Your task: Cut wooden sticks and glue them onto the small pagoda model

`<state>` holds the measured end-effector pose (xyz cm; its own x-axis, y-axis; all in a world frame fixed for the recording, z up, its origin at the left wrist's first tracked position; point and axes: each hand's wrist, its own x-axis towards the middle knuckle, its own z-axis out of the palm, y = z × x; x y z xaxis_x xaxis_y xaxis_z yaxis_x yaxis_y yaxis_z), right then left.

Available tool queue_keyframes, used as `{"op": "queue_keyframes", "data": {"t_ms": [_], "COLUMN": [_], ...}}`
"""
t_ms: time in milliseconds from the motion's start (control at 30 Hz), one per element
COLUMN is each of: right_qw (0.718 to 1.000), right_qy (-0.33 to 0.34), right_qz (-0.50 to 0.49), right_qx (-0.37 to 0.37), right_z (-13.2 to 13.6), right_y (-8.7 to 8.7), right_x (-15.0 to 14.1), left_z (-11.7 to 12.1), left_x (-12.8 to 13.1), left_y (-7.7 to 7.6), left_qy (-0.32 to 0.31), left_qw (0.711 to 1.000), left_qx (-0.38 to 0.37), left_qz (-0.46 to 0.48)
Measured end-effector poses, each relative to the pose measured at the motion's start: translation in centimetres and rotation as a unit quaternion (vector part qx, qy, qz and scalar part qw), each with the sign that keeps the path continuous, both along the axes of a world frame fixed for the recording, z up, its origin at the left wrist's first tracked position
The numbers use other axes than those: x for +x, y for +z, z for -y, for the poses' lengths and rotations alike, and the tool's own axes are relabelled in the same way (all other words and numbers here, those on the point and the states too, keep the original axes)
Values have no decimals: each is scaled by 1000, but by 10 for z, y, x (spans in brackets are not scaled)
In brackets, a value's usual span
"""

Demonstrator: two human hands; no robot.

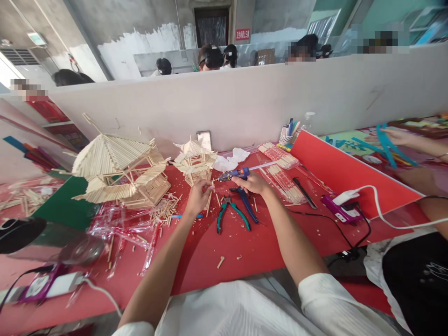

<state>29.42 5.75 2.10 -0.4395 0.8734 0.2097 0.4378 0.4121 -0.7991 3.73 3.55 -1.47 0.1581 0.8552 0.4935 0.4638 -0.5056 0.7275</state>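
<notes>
Glue gun (238, 174) held over a red worktop (206, 263)

Clock directions run from between the hands, with twelve straight ahead. The worktop stretches across the scene. On it, at ten o'clock, stands the large stick pavilion (110, 156), with a pointed roof and a lower tier of eaves. A red board (336, 163) leans at three o'clock. The small stick pavilion (194, 156) stands at eleven o'clock, just beyond the left hand (200, 197). Plastic-wrapped stick bundles (282, 182) lie at two o'clock. The right hand (252, 183) is closed around the glue gun, whose nozzle points to nine o'clock, towards the left fingertips; whether they touch is unclear. Green-handled pliers (227, 201) lie spread at six o'clock, beside a blue-handled tool (248, 204) at five. Smallest is a pale piece (212, 184), pinched in the left hand's nearly closed fingers, its shape indistinct.
</notes>
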Motion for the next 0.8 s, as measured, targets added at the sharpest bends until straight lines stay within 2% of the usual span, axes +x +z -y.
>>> {"op": "queue_keyframes", "data": {"t_ms": [500,800], "right_qw": [1000,999], "right_qy": [7,-2], "right_qz": [0,-34], "right_qx": [-5,-19], "right_z": [1,4], "right_y": [1,4], "right_x": [0,0], "left_z": [0,0], "left_x": [0,0], "left_y": [1,2], "left_qy": [0,9], "left_qw": [1000,1000], "left_qx": [-2,-9], "left_qz": [-3,-6]}}
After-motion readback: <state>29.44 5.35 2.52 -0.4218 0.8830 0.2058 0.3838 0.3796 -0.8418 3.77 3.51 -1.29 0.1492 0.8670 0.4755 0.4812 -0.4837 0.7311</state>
